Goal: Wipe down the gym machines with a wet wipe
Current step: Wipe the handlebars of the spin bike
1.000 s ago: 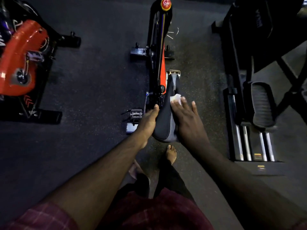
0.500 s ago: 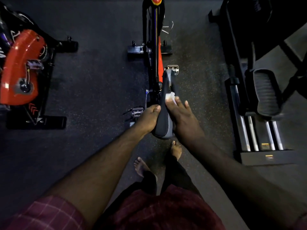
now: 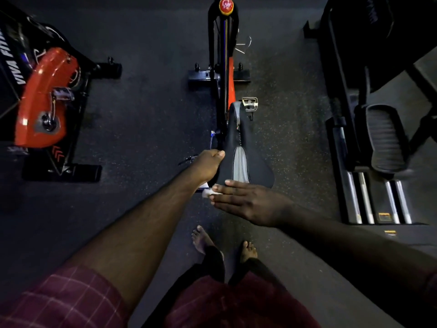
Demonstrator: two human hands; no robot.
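Head view, looking steeply down. Item: exercise bike (image 3: 222, 67), black frame with an orange strip, standing on the dark speckled floor (image 3: 146, 114) at centre; its long axis runs straight away from the person, with a red knob (image 3: 226, 5) at the far end and a metal pedal (image 3: 250, 104) just right of the frame. Saddle (image 3: 238, 147): black with a grey centre stripe, long axis in line with the frame, narrow nose pointing away from the person, broad rear end nearest them. Left hand (image 3: 208, 164): on the saddle's left edge, fingers curled round it, thumb up on the rim, gripping. Right hand (image 3: 246, 200): laid flat across the saddle's rear edge, fingers straight and together, pointing to the person's left, palm down. Wet wipe (image 3: 209, 192): small white wad, showing just beyond the right fingertips at the saddle's rear left corner, pressed under the fingers; most of it is hidden by the hand. Left of frame, well apart: second bike (image 3: 59, 166) with an orange flywheel cover (image 3: 40, 100) and white lettering, only partly readable. Right of frame: black stepping machine (image 3: 343, 150) with a ribbed foot plate (image 3: 383, 138) above silver rails. Bottom: two bare feet (image 3: 201, 240) on the floor below the saddle, dark trousers, and a red checked sleeve (image 3: 66, 297) on the left arm.
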